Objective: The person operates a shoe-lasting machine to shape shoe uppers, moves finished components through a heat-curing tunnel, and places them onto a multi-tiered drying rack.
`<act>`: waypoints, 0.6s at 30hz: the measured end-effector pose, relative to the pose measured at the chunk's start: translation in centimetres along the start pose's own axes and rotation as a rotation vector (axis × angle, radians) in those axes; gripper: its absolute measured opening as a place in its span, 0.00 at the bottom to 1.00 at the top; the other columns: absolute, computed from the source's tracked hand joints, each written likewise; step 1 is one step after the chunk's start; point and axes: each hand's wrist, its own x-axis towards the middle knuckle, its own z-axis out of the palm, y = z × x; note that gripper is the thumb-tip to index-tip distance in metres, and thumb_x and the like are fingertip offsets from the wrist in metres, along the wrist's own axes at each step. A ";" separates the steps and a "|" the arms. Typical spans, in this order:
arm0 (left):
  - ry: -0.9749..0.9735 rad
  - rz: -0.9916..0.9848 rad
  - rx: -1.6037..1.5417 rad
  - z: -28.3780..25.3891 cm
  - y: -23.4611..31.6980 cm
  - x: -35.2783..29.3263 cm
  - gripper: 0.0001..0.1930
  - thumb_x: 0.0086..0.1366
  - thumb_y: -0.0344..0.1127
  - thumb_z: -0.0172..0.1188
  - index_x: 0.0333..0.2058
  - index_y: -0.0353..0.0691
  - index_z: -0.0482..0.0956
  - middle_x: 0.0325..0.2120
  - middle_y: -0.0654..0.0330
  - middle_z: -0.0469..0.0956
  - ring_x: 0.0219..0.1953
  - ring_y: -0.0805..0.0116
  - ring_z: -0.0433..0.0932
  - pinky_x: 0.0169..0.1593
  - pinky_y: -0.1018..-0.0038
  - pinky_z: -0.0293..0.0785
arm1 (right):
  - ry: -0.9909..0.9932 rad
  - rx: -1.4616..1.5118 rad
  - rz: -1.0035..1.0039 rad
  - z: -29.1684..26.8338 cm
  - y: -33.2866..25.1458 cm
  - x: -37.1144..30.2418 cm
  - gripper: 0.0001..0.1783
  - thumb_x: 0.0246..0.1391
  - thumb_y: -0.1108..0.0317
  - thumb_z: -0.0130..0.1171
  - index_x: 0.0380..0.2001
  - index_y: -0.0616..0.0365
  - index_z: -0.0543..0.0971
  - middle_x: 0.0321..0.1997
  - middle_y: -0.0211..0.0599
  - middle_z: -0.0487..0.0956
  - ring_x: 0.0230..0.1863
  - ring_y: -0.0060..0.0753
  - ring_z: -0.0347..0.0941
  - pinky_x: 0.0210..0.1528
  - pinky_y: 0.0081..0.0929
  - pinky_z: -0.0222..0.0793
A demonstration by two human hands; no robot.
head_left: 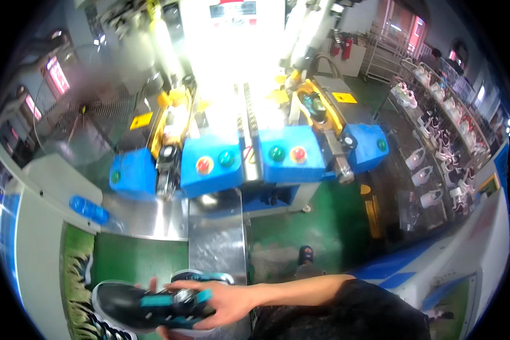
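Observation:
A black sneaker [119, 303] with teal trim and a pale sole edge lies sideways at the lower left, its toe to the left. My right hand [229, 303] reaches across from the right and is closed on its heel end, near the teal straps. Fingertips of my left hand [163, 333] appear at the sneaker's near and far edges. The rest of that hand is hidden beneath the sneaker. Just behind it, a second dark sneaker [204, 276] with teal trim is partly covered by my right hand. It lies at the metal surface [218, 238].
Ahead stands a machine with blue control boxes [212, 164], round buttons and yellow-edged clamps; a dark shoe [314, 107] sits in the right one. A blue bottle [89, 209] lies at left, beyond a bin of shoes [79, 294]. Shoe racks [436, 136] line the right; a fan [84, 110] stands far left.

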 end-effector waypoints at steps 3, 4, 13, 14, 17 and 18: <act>-0.228 0.229 0.435 0.2 -9.1 1.6 0.31 0.63 0.38 0.52 0.63 0.40 0.53 0.60 0.46 0.59 0.58 0.54 0.65 0.59 0.56 0.65 | 0.355 0.049 0.179 -8.3 0.1 -7.7 0.36 0.44 0.58 0.67 0.55 0.62 0.66 0.51 0.38 0.71 0.52 0.30 0.65 0.55 0.28 0.62; -0.248 0.252 0.463 4.1 -10.9 1.9 0.28 0.64 0.35 0.50 0.61 0.38 0.56 0.59 0.46 0.60 0.59 0.54 0.65 0.60 0.57 0.63 | 0.440 0.145 0.142 -11.2 -0.6 -10.2 0.33 0.45 0.58 0.66 0.52 0.62 0.69 0.50 0.38 0.73 0.51 0.29 0.66 0.54 0.27 0.62; -0.451 -0.336 0.273 32.6 -23.3 16.1 0.36 0.59 0.20 0.56 0.63 0.37 0.47 0.63 0.46 0.54 0.65 0.54 0.57 0.66 0.62 0.53 | 1.376 0.395 -0.035 -30.0 -7.7 -31.7 0.38 0.40 0.63 0.62 0.56 0.66 0.64 0.49 0.42 0.74 0.47 0.34 0.73 0.51 0.31 0.68; -0.485 -0.349 0.353 34.3 -26.9 19.4 0.40 0.58 0.24 0.61 0.63 0.36 0.45 0.63 0.45 0.53 0.65 0.53 0.56 0.66 0.62 0.52 | 1.386 0.386 -0.067 -30.8 -8.1 -33.4 0.41 0.39 0.63 0.62 0.58 0.67 0.61 0.52 0.44 0.72 0.50 0.37 0.72 0.54 0.33 0.67; -0.495 -0.349 0.713 43.5 -37.1 30.0 0.45 0.52 0.34 0.68 0.60 0.30 0.46 0.55 0.42 0.62 0.56 0.55 0.65 0.57 0.65 0.63 | 1.306 0.304 -0.205 -31.5 -6.9 -38.8 0.48 0.37 0.63 0.65 0.62 0.65 0.56 0.55 0.46 0.70 0.52 0.41 0.71 0.57 0.36 0.67; -0.429 -0.235 0.886 44.9 -40.8 33.2 0.47 0.50 0.37 0.70 0.59 0.27 0.47 0.51 0.41 0.66 0.52 0.55 0.69 0.53 0.66 0.67 | 1.184 0.264 -0.264 -32.0 -6.1 -40.0 0.44 0.42 0.62 0.64 0.62 0.63 0.57 0.56 0.45 0.70 0.51 0.40 0.72 0.57 0.36 0.67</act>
